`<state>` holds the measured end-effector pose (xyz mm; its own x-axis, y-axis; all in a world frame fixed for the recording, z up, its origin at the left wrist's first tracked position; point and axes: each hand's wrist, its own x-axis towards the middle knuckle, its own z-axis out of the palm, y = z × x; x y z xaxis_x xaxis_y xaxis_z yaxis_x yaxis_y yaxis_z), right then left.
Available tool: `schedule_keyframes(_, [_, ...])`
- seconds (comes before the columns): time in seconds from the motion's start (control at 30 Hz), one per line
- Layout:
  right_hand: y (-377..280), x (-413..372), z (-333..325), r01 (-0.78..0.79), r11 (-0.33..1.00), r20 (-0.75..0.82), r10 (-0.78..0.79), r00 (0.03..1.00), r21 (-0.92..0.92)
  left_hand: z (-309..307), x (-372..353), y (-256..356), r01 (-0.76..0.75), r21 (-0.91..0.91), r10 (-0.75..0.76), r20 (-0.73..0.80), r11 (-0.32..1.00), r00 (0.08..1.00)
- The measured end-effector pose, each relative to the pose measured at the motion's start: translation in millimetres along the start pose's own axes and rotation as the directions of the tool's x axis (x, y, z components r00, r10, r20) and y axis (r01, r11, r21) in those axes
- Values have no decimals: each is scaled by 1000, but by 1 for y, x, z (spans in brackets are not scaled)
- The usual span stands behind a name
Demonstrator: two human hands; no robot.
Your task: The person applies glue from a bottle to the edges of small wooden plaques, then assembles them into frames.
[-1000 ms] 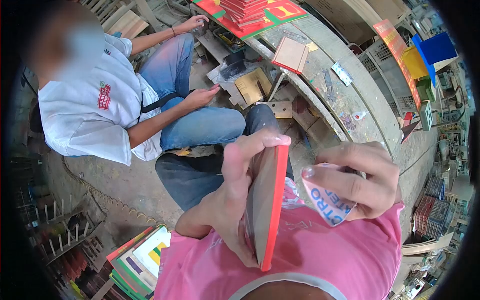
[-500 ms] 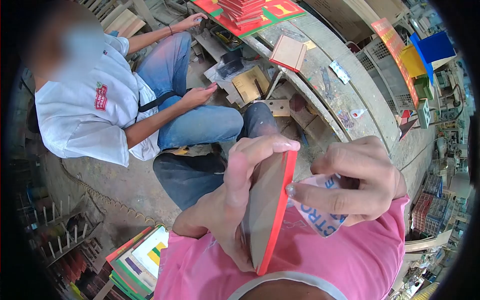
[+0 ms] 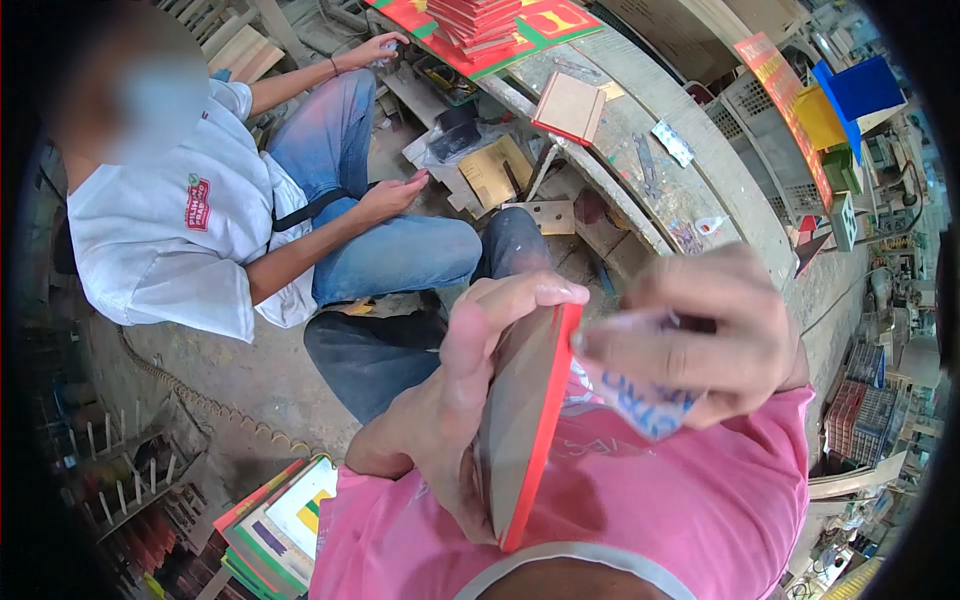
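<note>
My left hand (image 3: 440,420) grips a flat wooden board (image 3: 515,415) with a red-painted edge, fingers on its far end and the palm behind its brown face. The board stands tilted on its side in front of my pink shirt. My right hand (image 3: 720,330), blurred by motion, pinches a folded piece of sandpaper (image 3: 640,400) with blue lettering on its pale backing. Its fingertips are right at the red edge, near the board's upper end.
A person (image 3: 190,210) in a white shirt sits at the left, legs toward me. On the bench (image 3: 680,190) ahead lie a red-edged board (image 3: 570,107), a small white bottle (image 3: 710,225) and a stack of red pieces (image 3: 475,25). Painted panels (image 3: 290,520) lean at lower left.
My right hand and the sandpaper have shifted slightly up along the red edge and are now blurred. My left hand keeps its grip on the board. The view has moved a little.
</note>
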<state>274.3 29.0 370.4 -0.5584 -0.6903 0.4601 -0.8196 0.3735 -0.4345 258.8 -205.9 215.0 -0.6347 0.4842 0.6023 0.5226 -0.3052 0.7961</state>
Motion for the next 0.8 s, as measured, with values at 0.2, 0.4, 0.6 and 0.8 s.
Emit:
schedule_keyframes(0.2, [-8, -1, -2, 1, 999, 34, 1, 999, -35, 16, 20, 26, -28, -166, 5, -134, 986, 991])
schedule_keyframes(0.4, [0, 2, 0, -34, 998, -12, 34, 999, -52, 6, 42, 57, 20, -184, -12, 43, 983, 999])
schedule_keyframes(0.6, [0, 0, -1, -42, 998, 15, 42, 999, -41, 15, 28, 35, -97, -142, 92, -42, 985, 995])
schedule_keyframes(0.8, [-5, 2, -4, -36, 999, 50, 34, 998, 34, -14, 11, 17, 48, 39, -53, 150, 998, 987])
